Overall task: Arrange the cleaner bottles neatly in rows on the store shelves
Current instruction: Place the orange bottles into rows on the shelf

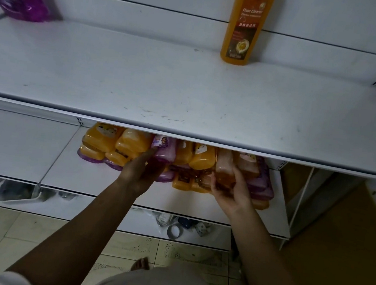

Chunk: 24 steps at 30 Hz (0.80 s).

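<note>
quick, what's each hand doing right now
Left hand: touches the purple plastic bottle; whether it grips cannot be told.
Right hand: grips the amber plastic bottle.

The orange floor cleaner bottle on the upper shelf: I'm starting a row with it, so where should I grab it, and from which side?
Grip the orange floor cleaner bottle around its labelled body, probably coming from the front. It stands upright near the back panel, which blocks the rear, and both its sides are free, with nothing close beside it on the upper shelf.
</note>
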Tool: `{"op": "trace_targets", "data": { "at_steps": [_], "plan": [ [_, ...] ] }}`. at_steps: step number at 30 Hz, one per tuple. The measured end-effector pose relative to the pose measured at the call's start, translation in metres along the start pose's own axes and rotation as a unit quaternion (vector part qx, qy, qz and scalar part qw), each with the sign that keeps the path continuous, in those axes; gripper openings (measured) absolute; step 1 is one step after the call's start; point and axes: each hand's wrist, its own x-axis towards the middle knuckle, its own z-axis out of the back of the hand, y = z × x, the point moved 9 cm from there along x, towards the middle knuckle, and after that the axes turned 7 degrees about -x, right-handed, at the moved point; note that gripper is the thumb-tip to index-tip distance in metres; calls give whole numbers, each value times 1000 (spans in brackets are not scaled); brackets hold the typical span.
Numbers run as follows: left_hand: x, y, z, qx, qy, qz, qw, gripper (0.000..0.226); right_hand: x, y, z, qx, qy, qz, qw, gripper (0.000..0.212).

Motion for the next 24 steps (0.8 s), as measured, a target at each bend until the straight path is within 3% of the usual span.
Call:
{"op": "trace_targets", "data": {
  "at_steps": [3,5,7,14,18,20,24],
  "plan": [
    [-8,12,-1,45,54,59,996,45,-9,-1,8,-38,33,-11,999,68],
    [-16,20,2,56,78,90,991,39,-14,-2,15,-87,57,-13,995,66],
    [-20,24,6,90,109,94,985,48,-18,0,22,-154,85,-1,984,58],
    [-28,31,10,229,178,48,956,72,-37,0,18,-441,147,97,880,51],
    [-40,33,12,260,183,25,948,99,-47,-2,13,-550,155,151,807,73],
    [-48,31,13,277,179,2,944,103,-51,-9,11,-556,168,153,800,79],
    [-70,21,20,292,159,-51,942,85,-57,-26,7,-542,190,140,806,101]
  ]
}}
